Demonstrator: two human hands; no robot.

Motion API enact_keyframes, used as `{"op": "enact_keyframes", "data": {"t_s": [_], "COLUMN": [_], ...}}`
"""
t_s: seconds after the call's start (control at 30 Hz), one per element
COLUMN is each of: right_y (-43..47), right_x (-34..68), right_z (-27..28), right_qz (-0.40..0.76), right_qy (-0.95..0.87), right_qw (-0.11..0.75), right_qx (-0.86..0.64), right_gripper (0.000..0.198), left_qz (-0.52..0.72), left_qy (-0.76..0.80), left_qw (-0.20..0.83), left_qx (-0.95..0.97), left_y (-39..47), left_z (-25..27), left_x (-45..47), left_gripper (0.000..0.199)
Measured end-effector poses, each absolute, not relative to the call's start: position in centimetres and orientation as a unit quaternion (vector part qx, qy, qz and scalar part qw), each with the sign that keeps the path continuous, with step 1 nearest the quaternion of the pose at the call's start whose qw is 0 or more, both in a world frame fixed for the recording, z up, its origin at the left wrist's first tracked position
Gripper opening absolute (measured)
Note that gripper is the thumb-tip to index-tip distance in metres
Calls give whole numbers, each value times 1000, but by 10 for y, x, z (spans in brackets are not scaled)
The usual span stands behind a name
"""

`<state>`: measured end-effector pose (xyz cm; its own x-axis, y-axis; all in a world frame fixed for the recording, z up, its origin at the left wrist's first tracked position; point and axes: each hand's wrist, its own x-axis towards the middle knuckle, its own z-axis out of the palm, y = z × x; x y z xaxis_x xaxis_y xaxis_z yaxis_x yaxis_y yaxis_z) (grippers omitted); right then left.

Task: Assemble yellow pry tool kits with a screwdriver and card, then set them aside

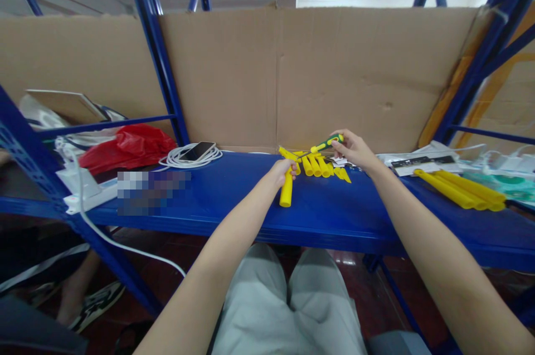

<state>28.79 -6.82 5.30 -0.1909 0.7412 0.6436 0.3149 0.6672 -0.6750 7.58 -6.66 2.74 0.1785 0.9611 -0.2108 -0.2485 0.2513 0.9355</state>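
Observation:
My left hand [285, 173] is closed around a yellow tube [286, 194], which points toward me over the blue shelf [234, 193]. My right hand [351, 150] grips the end of a screwdriver [327, 144] with a green and yellow handle. Its thin shaft slants down to the left, toward the top of the held tube; whether the tip touches it I cannot tell. Just behind and to the right of my left hand, several short yellow tubes [316, 166] lie side by side. Small flat yellow pieces [343, 175] lie at their right.
Longer yellow tubes [463, 190] rest at the right. On the left are a coiled white cable [178, 159], a phone [198, 150], a red bag [129, 149] and a power strip [98, 193]. A cardboard wall [317, 76] stands behind, between blue posts. Another person's foot [98, 305] shows at lower left.

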Motion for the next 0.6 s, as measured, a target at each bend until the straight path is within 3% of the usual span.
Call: {"op": "enact_keyframes", "data": {"t_s": [0.23, 0.6], "right_y": [-78, -73], "right_x": [285, 264], "right_z": [74, 75], "right_qz": [201, 146], "right_qy": [-778, -677], "right_qw": [452, 541], "right_qx": [-387, -477], "right_gripper": [31, 31], "left_qz": [465, 447], "left_qy": [452, 446], "left_qw": [645, 647], "left_qx": [405, 427], "left_y": [-65, -72], "left_z": [27, 30], "left_x": [75, 77], "left_gripper": [20, 22]}}
